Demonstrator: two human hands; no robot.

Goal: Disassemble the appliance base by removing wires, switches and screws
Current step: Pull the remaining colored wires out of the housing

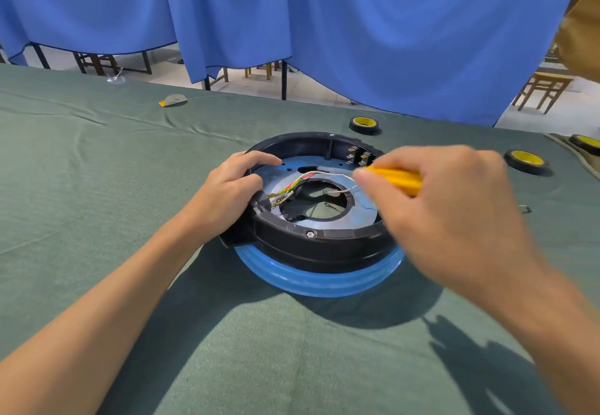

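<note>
curtain (389, 24): blue, hung behind the far table edge, with chairs (542, 88) showing past it. no obstruction.
table (97, 187): covered in creased green cloth. risk: a freed screw could get lost in the folds.
base (308, 249): task item, mid-table, just ahead of the person. a black ring wall surrounds a bluish plate with a round centre hole, and the whole sits on a blue ring (318, 284). risk: perched like this, it may rock or slide if the steadying grip slackens.
right hand (448, 206): blurred, over the base's right side, fingers clenched round the tool. it hides the working point, so aim looks poor.
left hand (227, 193): fingers curled over the left rim, gripping the base.
tool (396, 180): only the yellow handle shows. the tip is hidden and the kind cannot be told. risk: a slip could gouge the plate or nick insulation.
tape rolls (526, 161): three, black with yellow cores, beyond and right of the base, well apart from the work.
wires (302, 180): red, green and white, running from the left-rim connector across the plate toward the right hand, apparently not yet detached. they lie in the tool's path. risk: snagging or tearing.
switches (360, 156): terminals inside the far-right wall. the wall crowds access.
screw (311, 234): seated in the near rim, not yet removed.
</note>
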